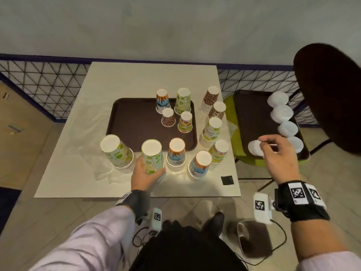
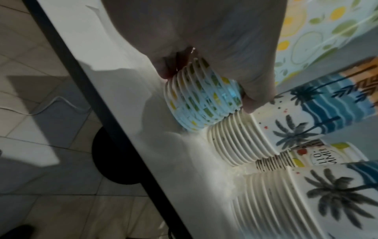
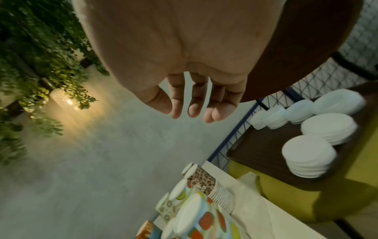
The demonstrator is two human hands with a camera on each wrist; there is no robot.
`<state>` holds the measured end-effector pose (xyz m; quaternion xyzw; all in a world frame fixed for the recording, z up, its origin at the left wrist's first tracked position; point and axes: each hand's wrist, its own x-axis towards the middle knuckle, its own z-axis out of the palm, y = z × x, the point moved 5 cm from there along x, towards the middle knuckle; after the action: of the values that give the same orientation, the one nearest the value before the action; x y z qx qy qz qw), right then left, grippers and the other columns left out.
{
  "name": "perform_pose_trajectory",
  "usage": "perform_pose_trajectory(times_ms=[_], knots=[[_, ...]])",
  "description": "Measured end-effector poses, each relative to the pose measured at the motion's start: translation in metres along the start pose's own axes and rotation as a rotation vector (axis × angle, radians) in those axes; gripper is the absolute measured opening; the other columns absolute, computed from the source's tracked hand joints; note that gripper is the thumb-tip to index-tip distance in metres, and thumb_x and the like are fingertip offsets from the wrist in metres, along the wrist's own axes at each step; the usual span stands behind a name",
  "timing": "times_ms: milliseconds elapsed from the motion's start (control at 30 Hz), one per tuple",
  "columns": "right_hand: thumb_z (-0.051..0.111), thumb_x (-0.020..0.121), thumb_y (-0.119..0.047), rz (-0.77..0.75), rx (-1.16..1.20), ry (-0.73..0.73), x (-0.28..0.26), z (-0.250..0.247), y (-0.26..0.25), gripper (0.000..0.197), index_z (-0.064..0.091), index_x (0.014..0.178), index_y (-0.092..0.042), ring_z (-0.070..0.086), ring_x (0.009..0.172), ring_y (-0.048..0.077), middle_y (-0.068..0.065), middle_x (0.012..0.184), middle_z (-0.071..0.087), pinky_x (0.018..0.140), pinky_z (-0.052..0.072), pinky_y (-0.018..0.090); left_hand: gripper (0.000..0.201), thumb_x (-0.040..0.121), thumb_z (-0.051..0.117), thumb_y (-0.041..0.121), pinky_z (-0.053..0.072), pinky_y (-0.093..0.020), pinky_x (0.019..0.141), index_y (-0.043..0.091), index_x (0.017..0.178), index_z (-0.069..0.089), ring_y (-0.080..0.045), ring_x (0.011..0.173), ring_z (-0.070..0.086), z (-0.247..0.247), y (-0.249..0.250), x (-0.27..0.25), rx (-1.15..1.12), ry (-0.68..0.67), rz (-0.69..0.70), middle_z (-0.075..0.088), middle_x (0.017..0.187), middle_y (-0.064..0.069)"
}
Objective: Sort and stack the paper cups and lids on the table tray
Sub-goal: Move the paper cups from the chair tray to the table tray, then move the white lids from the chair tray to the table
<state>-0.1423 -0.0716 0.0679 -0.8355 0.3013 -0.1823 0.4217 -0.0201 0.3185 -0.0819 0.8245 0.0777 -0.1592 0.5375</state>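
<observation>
My left hand (image 1: 145, 173) grips an upside-down stack of lemon-print cups (image 1: 152, 157) (image 2: 202, 95) near the table's front edge; the stack's rims show under my fingers (image 2: 253, 90) in the left wrist view. Several other upside-down cup stacks ring the brown table tray (image 1: 132, 122), and several single cups (image 1: 168, 117) stand on it. My right hand (image 1: 277, 151) (image 3: 194, 103) hovers empty with relaxed fingers above a second brown tray (image 1: 252, 114) on a green chair, over white lid stacks (image 1: 256, 147) (image 3: 309, 155).
A palm-print stack (image 1: 176, 153) (image 2: 296, 119) stands right beside the held stack. Clear plastic wrap (image 1: 105, 173) lies on the white table (image 1: 78, 163). A dark round chair back (image 1: 330, 94) rises at the right. A wire fence (image 1: 45, 89) runs behind.
</observation>
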Motion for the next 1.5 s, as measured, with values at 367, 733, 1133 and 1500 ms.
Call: perform_pose_trajectory(times_ms=[367,733,1133,1500], knots=[[0.062,0.092,-0.012,0.121,-0.072,0.021,-0.003,0.0,0.062,0.015,0.069,0.099,-0.022,0.058,0.089,0.017,0.008,0.109,0.063,0.081,0.039,0.026,0.071,0.058,0.097,0.056,0.053,-0.036,0.086,0.014,0.101,0.061,-0.022,0.097,0.067,-0.014,-0.026,-0.019,0.222,0.059,-0.127,0.069,0.103,-0.001],[0.054,0.092,-0.01,0.352,-0.163,0.033,0.033,-0.015,0.132,0.027,0.066,0.115,-0.017,0.049,0.082,0.019,0.011,0.11,0.051,0.086,0.043,0.032,0.011,0.095,0.065,0.028,0.05,-0.024,0.079,0.036,0.095,0.057,-0.017,0.088,0.063,0.136,0.014,-0.068,0.679,-0.773,0.122,0.068,0.095,0.004],[0.065,0.093,-0.028,0.167,-0.528,-0.192,0.109,-0.024,0.186,0.048,0.055,0.14,-0.026,0.04,0.121,0.045,0.017,0.135,0.042,0.102,0.042,0.053,0.039,0.103,0.057,0.037,0.049,-0.034,0.092,0.022,0.138,0.052,-0.021,0.108,0.061,0.352,0.138,-0.053,0.267,-0.466,0.141,0.057,0.114,0.002],[0.057,0.091,-0.055,-0.09,-0.87,-0.448,0.163,0.001,0.191,0.041,0.064,0.124,-0.032,0.03,0.133,0.036,0.008,0.146,0.032,0.11,0.033,0.054,0.075,0.093,0.066,0.039,0.037,-0.04,0.118,0.012,0.157,0.039,-0.033,0.14,0.046,0.418,0.162,0.009,0.599,-0.416,0.159,0.05,0.154,-0.013]])
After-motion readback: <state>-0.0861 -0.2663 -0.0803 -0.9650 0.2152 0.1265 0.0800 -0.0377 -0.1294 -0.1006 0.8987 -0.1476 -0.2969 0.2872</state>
